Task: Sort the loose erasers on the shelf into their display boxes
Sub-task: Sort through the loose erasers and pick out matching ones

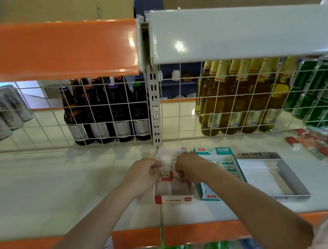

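Hands [144,175] [190,166] over white shelf [66,192] (bottles [106,111] behind).

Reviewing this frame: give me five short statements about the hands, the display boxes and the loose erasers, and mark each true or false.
1. Both hands are over the red-and-white display box. True: the left hand and right hand meet above it.
2. The grey display box is full of erasers. False: its inside shows bare.
3. The teal display box stands between the red-and-white box and the grey one. True.
4. The pile of loose erasers lies at the left end of the shelf. False: it lies at the far right.
5. The right hand is empty. False: it pinches a small eraser over the red-and-white box.
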